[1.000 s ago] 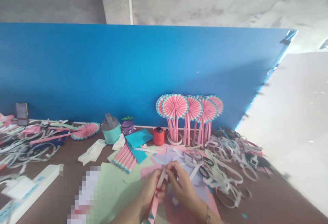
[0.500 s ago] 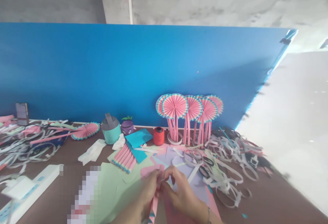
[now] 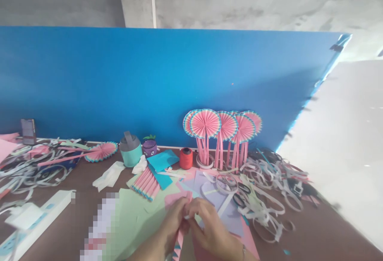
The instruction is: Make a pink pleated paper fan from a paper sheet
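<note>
Low in the middle of the view, my left hand and my right hand meet with fingers pinched together on a folded pink paper strip with teal edging. The strip hangs down between them toward the bottom edge. Both hands hover over a pale green sheet and pink and lilac sheets on the brown table.
Several finished pink paper fans stand against the blue board. Near them are a red thread spool, a teal tape holder, pleated pink strips and scissors. White paper curls litter the right; a white power strip lies left.
My hands have closed together and sunk slightly. The strip's top end, which stood up between my fingers a second ago, is now covered by them.
</note>
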A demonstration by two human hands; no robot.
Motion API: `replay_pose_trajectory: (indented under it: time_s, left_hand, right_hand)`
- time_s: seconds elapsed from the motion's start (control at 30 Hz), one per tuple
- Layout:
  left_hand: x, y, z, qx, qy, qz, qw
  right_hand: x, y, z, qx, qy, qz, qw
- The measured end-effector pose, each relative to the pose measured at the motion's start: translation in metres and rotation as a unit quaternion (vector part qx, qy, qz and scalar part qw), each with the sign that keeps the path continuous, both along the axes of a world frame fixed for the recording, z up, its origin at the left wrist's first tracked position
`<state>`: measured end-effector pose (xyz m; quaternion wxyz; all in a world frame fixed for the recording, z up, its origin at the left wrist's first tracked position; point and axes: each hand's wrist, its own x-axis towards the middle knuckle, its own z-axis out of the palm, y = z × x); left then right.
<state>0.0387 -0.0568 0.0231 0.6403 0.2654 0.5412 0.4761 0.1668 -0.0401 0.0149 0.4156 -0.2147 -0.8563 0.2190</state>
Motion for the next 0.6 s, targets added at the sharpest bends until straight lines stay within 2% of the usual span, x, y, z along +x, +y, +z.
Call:
replay_pose_trajectory:
  time_s: [0.23,0.4,0.6]
  left_hand:
    - [0.0034,-0.0009,0.0047,-0.034,0.035,-0.019,0.999]
    - [0.0045,-0.0030,0.0050,-0.014,0.020,-0.016,1.000]
    - [0.0049,-0.0013,0.0015,-0.010,0.018,-0.005,1.000]
  right_hand:
    - [-0.0023,0.0095,-0.0058,-0.189,0.023,-0.111,0.975]
    - [-0.0045,0.0095,-0.0019,-0.229,0.014,-0.137,0.964]
    - [-0.0082,0.0077,-0.0001,-0.254,0.026,-0.126,0.959]
